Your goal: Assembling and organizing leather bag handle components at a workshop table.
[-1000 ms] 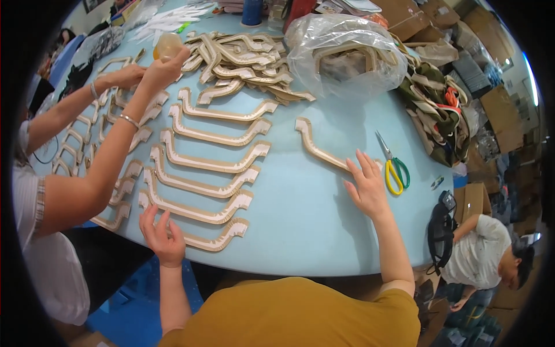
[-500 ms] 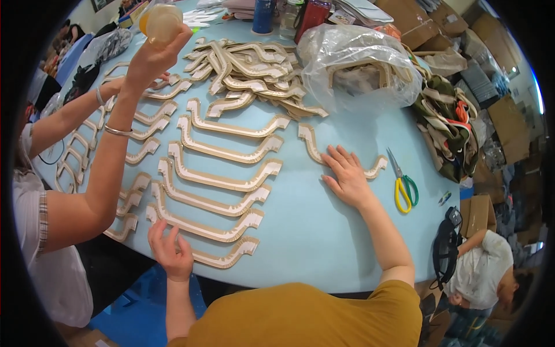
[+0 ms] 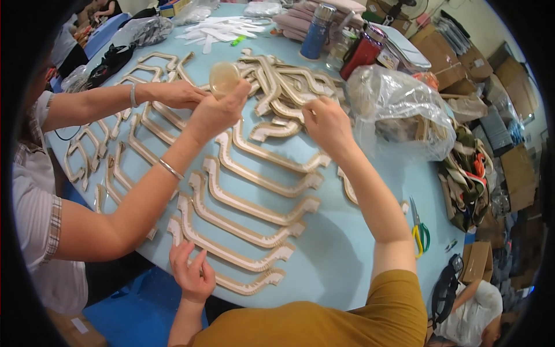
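My right hand (image 3: 328, 124) is over the right edge of a pile of beige curved strips (image 3: 300, 81) with white faces. Its fingers are curled together against the pile; what they hold, if anything, is hidden. Fingers slightly bent and apart, my left hand (image 3: 192, 272) rests near the left end of the closest strip (image 3: 248, 286) and holds nothing. That strip belongs to a column of similar U-shaped strips (image 3: 254, 234) laid out before me. One more strip (image 3: 347, 186) lies partly behind my right forearm.
At left, a co-worker's hand (image 3: 222, 115) holds a translucent round container (image 3: 224, 80) above further strips. Scissors (image 3: 422, 234) with yellow and green handles lie at right. A clear plastic bag (image 3: 399, 110), a blue flask (image 3: 318, 32) and a red flask (image 3: 364, 52) stand farther back.
My right hand has left the single strip on the right and reached forward to the pile. The co-worker's container has come down and right. The view has shifted.
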Motion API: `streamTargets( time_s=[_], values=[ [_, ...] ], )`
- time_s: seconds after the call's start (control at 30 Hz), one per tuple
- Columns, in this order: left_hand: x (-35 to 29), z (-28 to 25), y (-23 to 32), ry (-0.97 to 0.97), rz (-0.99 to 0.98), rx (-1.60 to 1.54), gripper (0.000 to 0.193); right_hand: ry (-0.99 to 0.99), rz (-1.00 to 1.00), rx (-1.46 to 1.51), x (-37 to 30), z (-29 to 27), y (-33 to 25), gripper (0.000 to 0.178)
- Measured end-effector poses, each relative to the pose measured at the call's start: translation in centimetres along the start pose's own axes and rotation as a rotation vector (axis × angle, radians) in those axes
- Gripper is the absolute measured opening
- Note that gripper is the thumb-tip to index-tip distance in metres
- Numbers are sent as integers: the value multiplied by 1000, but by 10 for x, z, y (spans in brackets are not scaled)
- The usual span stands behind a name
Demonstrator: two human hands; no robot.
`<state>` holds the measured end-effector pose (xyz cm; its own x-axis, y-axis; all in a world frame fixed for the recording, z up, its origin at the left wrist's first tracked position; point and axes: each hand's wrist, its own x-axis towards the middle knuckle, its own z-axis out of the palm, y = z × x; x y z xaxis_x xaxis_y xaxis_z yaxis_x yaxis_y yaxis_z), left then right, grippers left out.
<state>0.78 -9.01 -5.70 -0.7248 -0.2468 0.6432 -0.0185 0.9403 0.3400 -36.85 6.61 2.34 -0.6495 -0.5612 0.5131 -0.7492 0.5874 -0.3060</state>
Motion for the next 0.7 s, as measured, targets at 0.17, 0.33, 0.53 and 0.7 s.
streamTargets(
  time_s=[0.17, 0.33, 0.53, 0.7],
  values=[
    [-4, -1, -3, 3, -44, -17, 25, -207, 395, -108, 108, 81, 1, 35],
    [-9, -10, -4, 2, -95, -25, 24, -359, 571, -137, 135, 131, -10, 43],
    [-3, 1, -4, 9, -87, -45, 24, -211, 649, 793, 157, 102, 46, 16],
    [-2, -4, -3, 64, -71, -35, 25, -207, 324, 986, 110, -47, -11, 22]
  ],
)
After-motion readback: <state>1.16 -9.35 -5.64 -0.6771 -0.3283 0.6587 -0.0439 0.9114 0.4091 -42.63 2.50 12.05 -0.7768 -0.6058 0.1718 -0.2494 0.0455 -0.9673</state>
